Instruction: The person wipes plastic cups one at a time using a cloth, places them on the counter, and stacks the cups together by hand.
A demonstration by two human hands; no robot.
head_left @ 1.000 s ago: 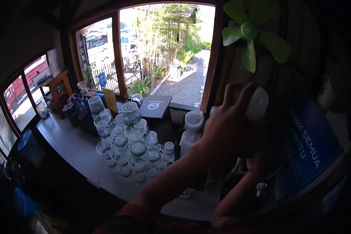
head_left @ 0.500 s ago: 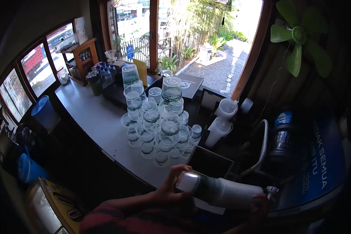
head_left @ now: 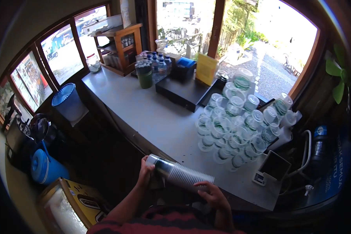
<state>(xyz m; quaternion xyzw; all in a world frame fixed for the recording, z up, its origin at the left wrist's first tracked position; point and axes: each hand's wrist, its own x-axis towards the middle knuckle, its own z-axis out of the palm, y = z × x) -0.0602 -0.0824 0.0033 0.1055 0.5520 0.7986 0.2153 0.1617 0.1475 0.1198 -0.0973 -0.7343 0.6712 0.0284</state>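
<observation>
A long stack of nested clear plastic cups (head_left: pixel 185 176) lies nearly level in front of my body, just off the counter's front edge. My left hand (head_left: pixel 146 171) is closed round the base end of the stack. At the other, rim end, my right hand (head_left: pixel 212 195) grips the cups with its fingers bent over them. Beyond them on the grey counter (head_left: pixel 132 105) stand many upside-down clear cups (head_left: pixel 240 136) with green print, piled up in tiers.
A black cash drawer (head_left: pixel 181 91), water bottles (head_left: pixel 162 66) and a wooden shelf (head_left: pixel 124 46) stand at the back. Right of the piled cups are a scale (head_left: pixel 259 178) and a metal tube. A blue cooler (head_left: pixel 46 167) and blue-lidded bin (head_left: pixel 68 101) are left.
The view has swung left. Both hands have come down and left with the cup stack, which now shows near my body. The piled cups now appear farther right.
</observation>
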